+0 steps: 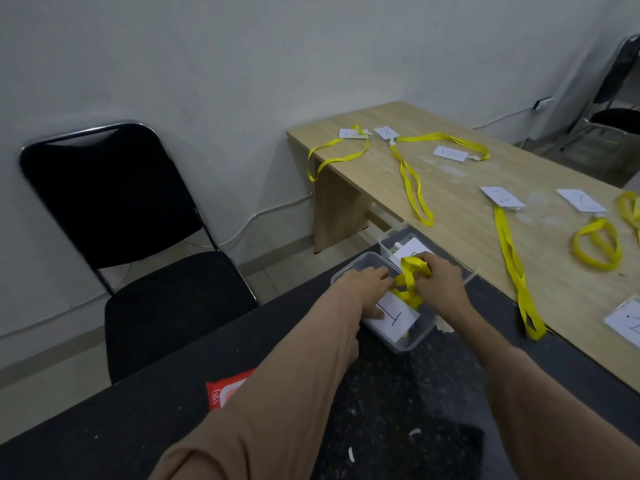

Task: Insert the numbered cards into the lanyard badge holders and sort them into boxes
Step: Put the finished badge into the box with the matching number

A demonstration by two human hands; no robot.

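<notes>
Two clear plastic boxes stand side by side on a dark surface. In the near box (408,344) lies a white card marked "1" (393,315) in a badge holder. A bunched yellow lanyard (410,278) sits over it, pinched by my right hand (440,284) and touched by the fingers of my left hand (367,289), whose thumb lies on the card. The far box (394,237) holds another white card (412,252). On the wooden table (460,202) lie several more cards with yellow lanyards, such as one long lanyard (516,268).
A black folding chair (138,237) stands at the left by the wall. A red packet (225,393) lies on the dark surface near my left forearm. A second chair (613,109) is at the far right. A white cable runs along the wall.
</notes>
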